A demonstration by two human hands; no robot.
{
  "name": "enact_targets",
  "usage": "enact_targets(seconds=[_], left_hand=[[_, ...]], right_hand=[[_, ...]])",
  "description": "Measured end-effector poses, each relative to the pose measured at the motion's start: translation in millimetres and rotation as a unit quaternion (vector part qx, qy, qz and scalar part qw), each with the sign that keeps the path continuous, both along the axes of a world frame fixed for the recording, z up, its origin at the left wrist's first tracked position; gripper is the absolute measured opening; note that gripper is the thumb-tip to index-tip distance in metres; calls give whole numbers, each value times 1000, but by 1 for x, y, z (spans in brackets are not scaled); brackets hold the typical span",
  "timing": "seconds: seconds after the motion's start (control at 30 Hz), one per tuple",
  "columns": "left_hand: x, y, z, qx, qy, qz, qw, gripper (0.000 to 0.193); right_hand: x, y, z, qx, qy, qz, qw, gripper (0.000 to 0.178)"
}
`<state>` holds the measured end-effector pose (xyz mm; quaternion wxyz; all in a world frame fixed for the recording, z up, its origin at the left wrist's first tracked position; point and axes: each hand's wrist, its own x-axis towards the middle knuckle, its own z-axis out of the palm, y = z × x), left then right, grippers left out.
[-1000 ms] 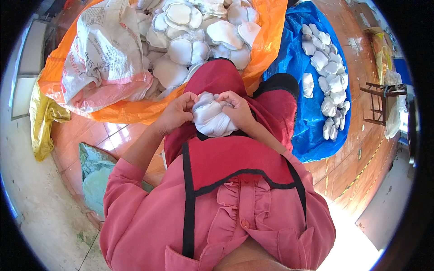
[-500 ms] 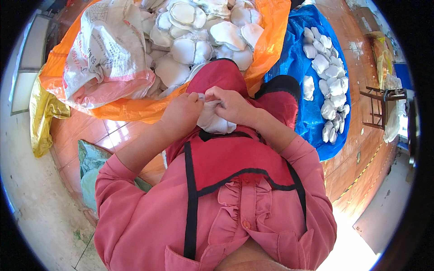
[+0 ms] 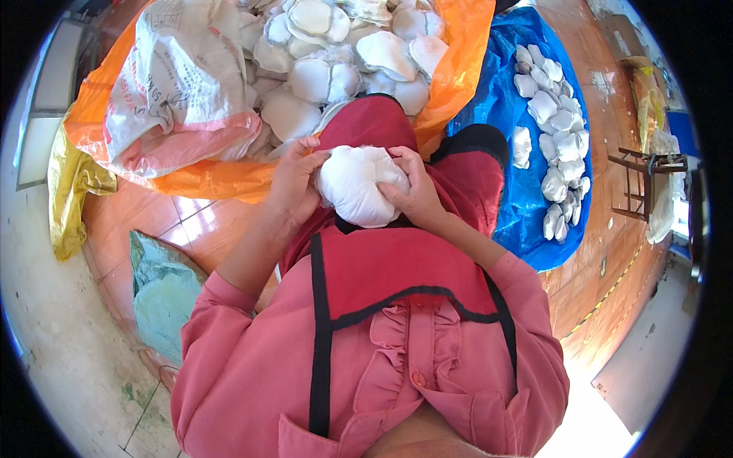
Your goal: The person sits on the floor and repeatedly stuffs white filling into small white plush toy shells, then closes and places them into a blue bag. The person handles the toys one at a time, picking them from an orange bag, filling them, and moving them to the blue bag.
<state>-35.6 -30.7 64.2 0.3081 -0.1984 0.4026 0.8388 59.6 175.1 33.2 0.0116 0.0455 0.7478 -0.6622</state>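
A puffy, rounded white padded cloth piece is held above my lap, over the red apron. My left hand grips its left edge, fingers curled around the rim and partly hidden behind it. On the other side my right hand holds it, with the thumb pressed onto its front. Beyond my knees, a heap of flat, lobed white cloth pieces lies in a large orange plastic sack. To the right, several plumper white pieces rest in rows on a blue plastic sheet.
A white woven sack is folded over the orange one at the left. Further left are a yellow sack and a green sheet on the tiled floor. A wooden stool stands at the far right.
My hands have moved apart from a close pinch at the white piece's top to its two sides. The piece now looks rounder and fuller, and more of it shows.
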Motion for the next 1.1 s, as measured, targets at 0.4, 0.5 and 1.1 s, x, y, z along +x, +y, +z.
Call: enact_targets(seconds=[0.4, 0.5, 1.1], left_hand=[[30, 33, -11, -111, 260, -82, 956, 62], [32, 39, -15, -89, 263, -41, 960, 61], [31, 32, -27, -24, 42, -101, 994, 67]], right_hand=[[-16, -17, -18, -424, -43, -226, 876, 38], [-16, -15, -25, -452, -82, -217, 861, 36], [-17, -10, -17, -384, -93, -262, 880, 37]])
